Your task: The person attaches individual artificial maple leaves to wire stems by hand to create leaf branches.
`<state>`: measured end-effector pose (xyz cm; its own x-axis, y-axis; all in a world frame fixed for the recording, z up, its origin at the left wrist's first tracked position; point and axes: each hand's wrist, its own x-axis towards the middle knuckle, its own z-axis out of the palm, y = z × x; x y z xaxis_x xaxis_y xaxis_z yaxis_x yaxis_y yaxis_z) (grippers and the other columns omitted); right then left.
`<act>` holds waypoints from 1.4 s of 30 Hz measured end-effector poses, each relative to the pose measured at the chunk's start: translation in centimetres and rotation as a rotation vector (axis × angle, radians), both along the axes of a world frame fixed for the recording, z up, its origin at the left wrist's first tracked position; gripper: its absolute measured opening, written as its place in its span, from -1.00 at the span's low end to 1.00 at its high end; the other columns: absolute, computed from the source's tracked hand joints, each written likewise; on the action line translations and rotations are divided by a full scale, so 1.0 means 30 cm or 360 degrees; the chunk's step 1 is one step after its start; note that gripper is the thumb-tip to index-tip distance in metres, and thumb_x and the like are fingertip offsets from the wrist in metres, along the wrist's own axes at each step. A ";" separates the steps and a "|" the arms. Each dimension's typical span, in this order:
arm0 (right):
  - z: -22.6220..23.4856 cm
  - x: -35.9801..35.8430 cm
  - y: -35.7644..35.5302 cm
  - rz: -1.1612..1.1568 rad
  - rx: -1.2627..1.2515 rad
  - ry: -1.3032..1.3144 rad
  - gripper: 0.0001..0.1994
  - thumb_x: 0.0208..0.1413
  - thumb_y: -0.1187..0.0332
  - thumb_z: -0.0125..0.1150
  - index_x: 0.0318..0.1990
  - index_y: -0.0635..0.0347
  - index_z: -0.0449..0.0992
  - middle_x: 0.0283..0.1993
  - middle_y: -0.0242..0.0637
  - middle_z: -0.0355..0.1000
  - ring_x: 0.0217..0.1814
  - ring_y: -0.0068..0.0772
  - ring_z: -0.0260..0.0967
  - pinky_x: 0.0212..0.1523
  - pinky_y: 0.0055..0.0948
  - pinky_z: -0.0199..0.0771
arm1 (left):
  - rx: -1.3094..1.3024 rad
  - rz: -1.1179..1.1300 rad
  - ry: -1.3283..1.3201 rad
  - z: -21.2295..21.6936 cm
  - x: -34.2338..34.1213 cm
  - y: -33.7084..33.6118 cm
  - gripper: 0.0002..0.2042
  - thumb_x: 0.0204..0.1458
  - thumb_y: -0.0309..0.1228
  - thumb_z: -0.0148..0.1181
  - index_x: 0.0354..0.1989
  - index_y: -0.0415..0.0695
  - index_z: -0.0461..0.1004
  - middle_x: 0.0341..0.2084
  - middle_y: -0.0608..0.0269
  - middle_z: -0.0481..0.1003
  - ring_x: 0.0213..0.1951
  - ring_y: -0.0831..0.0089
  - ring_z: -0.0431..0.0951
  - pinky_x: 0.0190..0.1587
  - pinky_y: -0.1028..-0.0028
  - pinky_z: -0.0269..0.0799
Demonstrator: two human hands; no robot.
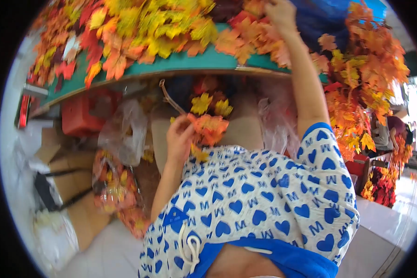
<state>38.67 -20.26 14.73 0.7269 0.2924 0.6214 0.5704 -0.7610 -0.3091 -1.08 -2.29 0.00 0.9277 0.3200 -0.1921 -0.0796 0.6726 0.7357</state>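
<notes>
Over my lap, my left hand (180, 135) is closed on an artificial maple leaf spray. Its brown stem (170, 98) slants up and away past my fingers, and its orange leaves (210, 129) sit just right of them. Yellow leaves (201, 104) show beyond the hand; I cannot tell if they belong to the same spray. My right arm stretches far over the table, and the right hand (282, 17) is among orange leaves (248, 37) with its fingers curled. What those fingers pinch, if anything, is too small to make out at the picture's edge.
The green-topped table (148, 66) bears heaps of yellow, red and orange leaves. More leaf sprays (356, 83) hang at the right. Below the table are a red plastic stool (85, 116), clear plastic bags (125, 132) and a cardboard box (85, 204). Another person (396, 127) is farther right.
</notes>
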 end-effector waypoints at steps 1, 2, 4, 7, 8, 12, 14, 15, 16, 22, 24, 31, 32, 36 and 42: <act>-0.005 0.083 -0.066 0.0163 0.0255 -0.0187 -0.70 0.03 0.51 0.10 -0.03 0.27 0.45 -0.11 -0.06 0.47 -0.22 -0.13 0.47 -0.20 -0.33 0.46 | 0.0061 -0.0032 -0.0009 0.026 0.033 0.001 -0.79 0.04 -0.62 0.10 -0.12 -0.27 0.38 -0.28 0.24 0.46 -0.21 0.46 0.48 -0.17 0.50 0.43; 0.046 0.007 -0.017 0.0305 0.0728 0.0061 -0.72 0.03 0.48 0.14 -0.06 0.29 0.47 -0.14 -0.07 0.48 -0.22 -0.15 0.47 -0.19 -0.34 0.44 | 0.0109 -0.0021 -0.0010 0.037 0.045 -0.002 -0.79 0.03 -0.62 0.11 -0.13 -0.27 0.38 -0.29 0.23 0.46 -0.23 0.46 0.49 -0.19 0.51 0.44; 0.085 -0.182 0.012 0.0414 0.1206 0.0326 -0.74 0.02 0.46 0.17 -0.10 0.32 0.49 -0.17 -0.09 0.48 -0.22 -0.18 0.46 -0.18 -0.34 0.43 | 0.0270 0.0102 -0.0003 0.054 0.076 -0.021 -0.79 -0.01 -0.64 0.14 -0.17 -0.28 0.40 -0.33 0.24 0.47 -0.32 0.52 0.49 -0.20 0.55 0.43; 0.074 -0.385 0.021 0.0825 0.1954 0.0619 -0.73 0.06 0.40 0.15 -0.10 0.33 0.49 -0.27 -0.05 0.46 -0.23 -0.18 0.44 -0.17 -0.35 0.43 | 0.0466 0.0153 0.0012 0.067 0.120 -0.041 -0.81 -0.02 -0.66 0.14 -0.19 -0.29 0.42 -0.38 0.26 0.48 -0.36 0.54 0.49 -0.22 0.58 0.42; 0.032 -0.482 0.094 0.1128 0.2345 0.0912 -0.81 0.05 0.44 0.14 -0.24 0.40 0.47 -0.28 -0.12 0.49 -0.22 -0.27 0.47 -0.18 -0.47 0.47 | 0.0533 0.0216 0.0033 0.070 0.102 -0.037 -0.81 -0.03 -0.67 0.14 -0.21 -0.29 0.43 -0.40 0.25 0.48 -0.39 0.55 0.49 -0.23 0.59 0.43; -0.106 -0.959 0.162 0.1046 0.2169 0.1771 -0.85 0.07 0.54 0.15 -0.21 0.42 0.48 -0.23 -0.21 0.47 -0.23 -0.43 0.46 -0.16 -0.46 0.54 | 0.0751 0.0238 0.0157 0.111 0.109 -0.048 -0.83 -0.05 -0.67 0.14 -0.25 -0.30 0.42 -0.43 0.30 0.48 -0.39 0.60 0.48 -0.24 0.61 0.45; -0.199 -1.039 0.198 0.0960 0.2064 0.1655 -0.86 0.05 0.55 0.17 -0.23 0.42 0.50 -0.24 -0.22 0.48 -0.23 -0.49 0.45 -0.16 -0.53 0.53 | 0.0494 0.0154 0.0037 0.114 0.110 -0.041 -0.81 -0.05 -0.66 0.15 -0.23 -0.29 0.41 -0.39 0.28 0.49 -0.37 0.61 0.49 -0.25 0.60 0.45; -0.242 -1.048 0.212 0.0933 0.2080 0.1516 -0.88 0.05 0.56 0.18 -0.25 0.42 0.51 -0.25 -0.22 0.49 -0.23 -0.52 0.45 -0.16 -0.57 0.52 | 0.0686 0.0294 0.0072 0.055 0.107 -0.036 -0.79 -0.05 -0.66 0.15 -0.20 -0.28 0.40 -0.36 0.25 0.49 -0.36 0.60 0.51 -0.27 0.60 0.46; -0.274 -1.032 0.220 0.0871 0.2127 0.1463 -0.89 0.04 0.57 0.18 -0.27 0.42 0.51 -0.26 -0.23 0.49 -0.26 -0.52 0.46 -0.17 -0.57 0.52 | 0.0493 0.0290 0.0074 0.082 0.097 -0.039 -0.78 -0.05 -0.65 0.15 -0.20 -0.28 0.39 -0.35 0.24 0.49 -0.37 0.58 0.51 -0.27 0.59 0.46; -0.355 -1.008 0.181 0.0866 0.1988 0.2109 -0.91 0.04 0.52 0.21 -0.31 0.34 0.50 -0.33 -0.28 0.49 -0.31 -0.50 0.47 -0.22 -0.54 0.51 | 0.0165 0.0185 0.0048 0.134 0.081 -0.024 -0.80 -0.06 -0.65 0.16 -0.23 -0.26 0.39 -0.42 0.23 0.49 -0.44 0.57 0.51 -0.35 0.64 0.42; -0.366 -1.019 0.185 0.0963 0.2102 0.2301 -0.88 0.03 0.48 0.23 -0.28 0.34 0.51 -0.34 -0.30 0.49 -0.36 -0.52 0.45 -0.27 -0.55 0.51 | 0.0108 0.0248 0.0050 0.143 0.088 -0.028 -0.82 -0.06 -0.66 0.15 -0.26 -0.26 0.39 -0.48 0.26 0.48 -0.49 0.57 0.50 -0.44 0.68 0.36; -0.411 -1.023 0.181 0.0614 0.2484 0.2705 -0.86 0.08 0.37 0.21 -0.27 0.23 0.52 -0.32 -0.34 0.48 -0.29 -0.50 0.43 -0.18 -0.52 0.48 | 0.0070 0.0161 0.0042 0.135 0.069 -0.032 -0.82 -0.07 -0.66 0.18 -0.26 -0.26 0.40 -0.50 0.27 0.49 -0.51 0.56 0.52 -0.47 0.70 0.34; -0.410 -1.028 0.183 0.0658 0.2502 0.2736 -0.86 0.08 0.36 0.20 -0.26 0.22 0.52 -0.32 -0.35 0.48 -0.28 -0.51 0.42 -0.18 -0.52 0.47 | 0.0079 0.0154 0.0059 0.136 0.068 -0.036 -0.82 -0.07 -0.66 0.18 -0.26 -0.25 0.40 -0.50 0.26 0.49 -0.50 0.56 0.52 -0.47 0.70 0.34; -0.404 -1.035 0.186 0.0731 0.2579 0.2793 -0.86 0.08 0.38 0.19 -0.24 0.21 0.52 -0.31 -0.35 0.48 -0.28 -0.53 0.41 -0.19 -0.52 0.45 | 0.0086 0.0145 0.0075 0.137 0.067 -0.044 -0.82 -0.07 -0.65 0.19 -0.27 -0.25 0.40 -0.48 0.25 0.50 -0.49 0.56 0.54 -0.44 0.71 0.36; -0.411 -1.035 0.187 0.0734 0.2600 0.2770 -0.87 0.09 0.38 0.18 -0.24 0.21 0.52 -0.30 -0.35 0.48 -0.28 -0.54 0.41 -0.17 -0.53 0.44 | 0.0077 0.0155 0.0078 0.126 0.077 -0.044 -0.81 -0.07 -0.66 0.19 -0.27 -0.26 0.39 -0.47 0.23 0.50 -0.48 0.55 0.54 -0.40 0.69 0.42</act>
<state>7.62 -14.64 2.42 0.6664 0.6227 -0.4102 -0.7427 0.5058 -0.4388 1.23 -3.60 3.78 0.8816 0.4181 -0.2189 -0.1059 0.6272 0.7716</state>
